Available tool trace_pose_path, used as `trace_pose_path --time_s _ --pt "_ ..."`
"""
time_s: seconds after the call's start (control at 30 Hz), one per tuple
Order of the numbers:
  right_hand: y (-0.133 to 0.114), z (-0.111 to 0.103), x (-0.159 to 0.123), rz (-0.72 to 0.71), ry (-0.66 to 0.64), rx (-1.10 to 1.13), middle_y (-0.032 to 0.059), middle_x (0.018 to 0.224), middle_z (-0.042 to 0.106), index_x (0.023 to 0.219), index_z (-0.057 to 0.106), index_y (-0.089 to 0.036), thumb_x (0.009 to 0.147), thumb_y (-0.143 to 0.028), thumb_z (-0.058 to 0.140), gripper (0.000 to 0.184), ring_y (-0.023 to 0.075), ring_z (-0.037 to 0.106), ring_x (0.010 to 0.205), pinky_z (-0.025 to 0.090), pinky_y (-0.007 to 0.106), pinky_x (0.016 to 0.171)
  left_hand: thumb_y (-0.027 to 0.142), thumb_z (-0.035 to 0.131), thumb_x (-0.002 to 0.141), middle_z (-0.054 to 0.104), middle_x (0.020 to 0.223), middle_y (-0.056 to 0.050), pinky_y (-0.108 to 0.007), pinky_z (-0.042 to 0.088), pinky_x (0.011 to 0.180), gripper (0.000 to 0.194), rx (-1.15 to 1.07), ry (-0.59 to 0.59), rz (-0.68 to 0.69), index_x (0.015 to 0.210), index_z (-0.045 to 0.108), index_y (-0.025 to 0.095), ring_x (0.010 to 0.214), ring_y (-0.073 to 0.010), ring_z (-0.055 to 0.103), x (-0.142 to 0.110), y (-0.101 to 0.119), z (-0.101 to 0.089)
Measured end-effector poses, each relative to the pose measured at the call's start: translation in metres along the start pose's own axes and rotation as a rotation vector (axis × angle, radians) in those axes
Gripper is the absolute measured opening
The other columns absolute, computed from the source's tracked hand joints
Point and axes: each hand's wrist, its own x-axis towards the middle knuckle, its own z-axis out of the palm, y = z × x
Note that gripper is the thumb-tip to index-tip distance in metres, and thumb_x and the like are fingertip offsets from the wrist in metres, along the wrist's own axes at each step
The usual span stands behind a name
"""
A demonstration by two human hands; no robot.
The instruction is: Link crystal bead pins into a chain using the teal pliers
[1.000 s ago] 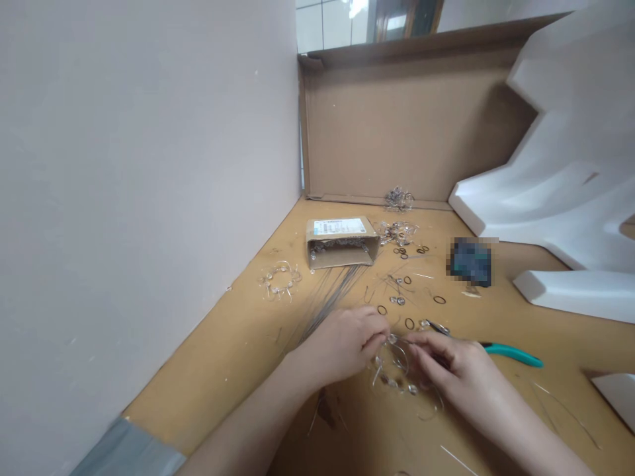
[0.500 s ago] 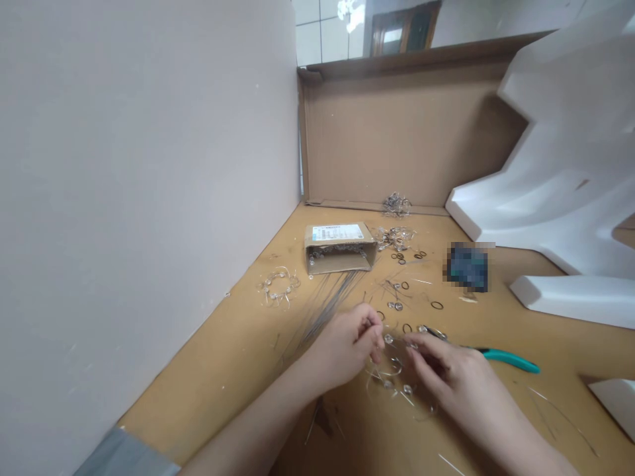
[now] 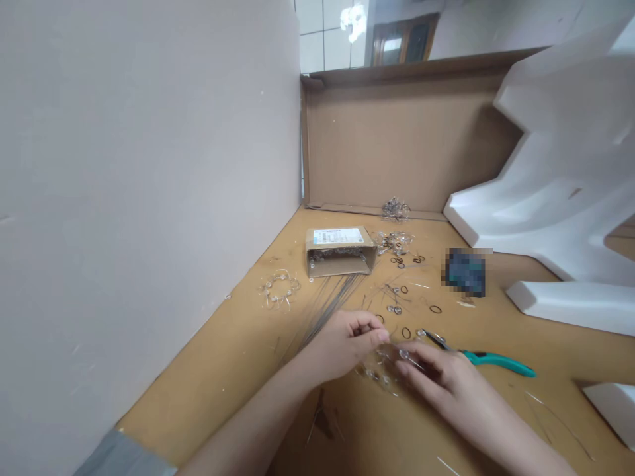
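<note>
My left hand [image 3: 350,347] is closed in a pinch, thumb against fingertips, on thin wire from a string of clear beads [image 3: 373,375]. The string hangs in a loose loop below it, over the tabletop. Close by on the right, my right hand [image 3: 446,380] pinches a clear bead [image 3: 403,354] between thumb and forefinger. A thin wire runs from that bead back along the fingers. Exactly how bead and wire join between the hands is too small to tell. Just beyond the right hand lie teal-handled pliers [image 3: 501,363].
An open cardboard box [image 3: 341,264] holds more clear beads. A bundle of straight wires [image 3: 330,307] lies before it. To the left rests a beaded ring [image 3: 280,288]. Dark rings [image 3: 435,309] are scattered about. A cardboard wall [image 3: 397,139] and white foam [image 3: 550,304] stand behind and right.
My hands have come closer together, the left one moving slightly right. The beaded string between them has drawn in leftward and bunched beneath the left hand.
</note>
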Motion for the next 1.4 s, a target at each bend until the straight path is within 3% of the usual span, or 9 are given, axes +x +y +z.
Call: trace_pose_path --time_s 0.1,0.2,0.33,0.43,0.7,0.87,1.03,1.17,1.4 --pt "0.017 -0.012 -0.006 0.107 -0.037 0.003 0.0051 0.099 0.069 0.110 0.059 -0.024 0.084 -0.047 0.045 0.038 0.0194 0.065 0.086 0.051 0.031 0.075 0.035 0.053 0.079 0.050 0.061 0.003 -0.020 0.036 0.052 0.022 -0.002 0.009 0.012 0.076 0.061 0.014 0.054 -0.0080 0.044 0.001 -0.001 0.000" --pt "0.050 -0.030 -0.019 0.112 0.052 -0.309 0.0094 0.116 0.063 0.115 0.058 -0.023 0.079 -0.048 0.050 0.045 0.0273 0.059 0.103 0.046 0.043 0.087 0.036 0.053 0.078 0.051 0.063 0.002 -0.020 0.036 0.051 0.024 -0.005 0.011 0.017 0.076 0.061 0.014 0.053 -0.0080 0.044 0.001 -0.002 -0.001" --pt "0.094 -0.048 -0.039 0.106 0.037 -0.685 0.0169 0.125 0.055 0.124 0.054 -0.018 0.067 -0.036 0.059 0.059 0.0402 0.050 0.112 0.045 0.054 0.084 0.036 0.053 0.079 0.053 0.064 0.002 -0.020 0.036 0.050 0.024 0.004 0.009 0.028 0.077 0.062 0.014 0.052 -0.0076 0.044 0.001 -0.002 -0.003" --pt "0.105 -0.051 -0.046 0.101 -0.101 -0.685 0.0158 0.126 0.055 0.128 0.049 -0.019 0.065 -0.030 0.057 0.065 0.0367 0.054 0.108 0.048 0.048 0.079 0.036 0.053 0.079 0.053 0.064 0.002 -0.019 0.035 0.049 0.024 0.005 0.003 0.044 0.077 0.062 0.014 0.050 -0.0069 0.044 0.001 -0.001 -0.003" --pt "0.080 -0.038 -0.035 0.122 -0.207 -0.897 0.0170 0.096 0.065 0.118 0.055 -0.008 0.067 -0.018 0.046 0.052 0.0332 0.064 0.080 0.048 0.047 0.069 0.034 0.053 0.079 0.046 0.055 0.005 -0.018 0.036 0.046 0.023 -0.064 -0.046 0.005 0.078 0.063 0.014 0.044 -0.0057 0.044 0.002 0.004 -0.006" --pt "0.082 -0.069 -0.028 0.165 -0.219 -0.763 0.0106 0.091 0.067 0.110 0.056 -0.019 0.071 -0.023 0.045 0.040 0.0287 0.067 0.071 0.049 0.039 0.061 0.033 0.054 0.078 0.050 0.063 0.003 -0.018 0.038 0.046 0.020 -0.095 -0.057 0.015 0.076 0.063 0.014 0.047 -0.0056 0.044 0.002 0.002 -0.007" --pt "0.061 -0.106 -0.028 -0.140 -0.025 -0.782 0.0085 0.096 0.067 0.102 0.058 -0.025 0.069 -0.024 0.051 0.034 0.0308 0.065 0.082 0.050 0.038 0.061 0.033 0.052 0.079 0.045 0.057 0.004 -0.018 0.037 0.046 0.022 -0.049 -0.080 0.048 0.077 0.064 0.015 0.049 -0.0070 0.041 0.002 -0.002 -0.004" --pt "0.031 -0.102 -0.027 -0.337 0.003 -0.876 0.0089 0.096 0.068 0.102 0.061 -0.022 0.069 -0.022 0.053 0.034 0.0311 0.064 0.085 0.050 0.038 0.061 0.032 0.053 0.079 0.046 0.057 0.004 -0.018 0.033 0.047 0.020 -0.018 -0.077 0.072 0.077 0.064 0.015 0.051 -0.0069 0.040 0.001 -0.002 -0.003" --pt "0.018 -0.089 -0.021 -0.328 -0.028 -0.892 0.0088 0.094 0.069 0.100 0.064 -0.023 0.069 -0.026 0.054 0.033 0.0287 0.064 0.083 0.050 0.037 0.061 0.033 0.053 0.078 0.050 0.061 0.003 -0.019 0.033 0.049 0.020 -0.013 -0.089 0.079 0.077 0.064 0.016 0.053 -0.0074 0.042 -0.001 0.000 -0.004"
